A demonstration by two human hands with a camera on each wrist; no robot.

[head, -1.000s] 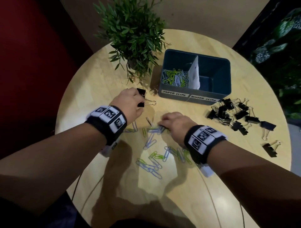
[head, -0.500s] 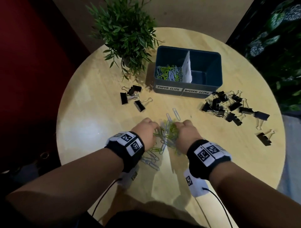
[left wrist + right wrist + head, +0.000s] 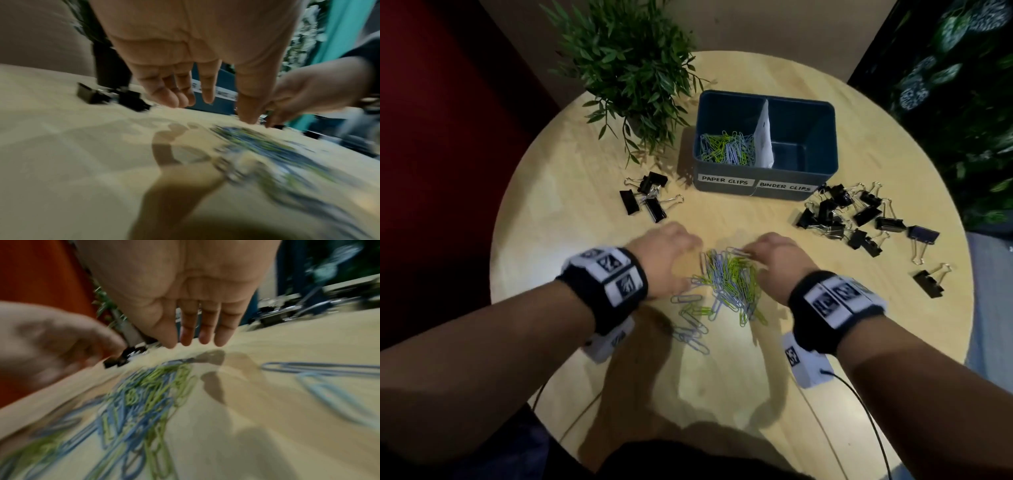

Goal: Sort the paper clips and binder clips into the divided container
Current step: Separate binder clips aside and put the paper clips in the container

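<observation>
A heap of green and blue paper clips lies on the round wooden table between my hands. My left hand hovers just left of the heap, fingers straight, holding nothing. My right hand hovers just right of it, fingers straight and empty. The dark blue divided container stands beyond; its left half, labelled PAPER CLIPS, holds paper clips, and its right half, labelled BINDER CLIPS, is bare. Black binder clips lie in a small group at the left and a larger group at the right.
A potted green plant stands at the back left, close to the container. A few stray paper clips lie nearer to me. Cables run from my wrist cameras over the table's near edge. A white paper divider splits the container.
My left hand let go of the binder clips at the left and came to the middle. Both hands swept the scattered paper clips into one heap, then drew slightly apart.
</observation>
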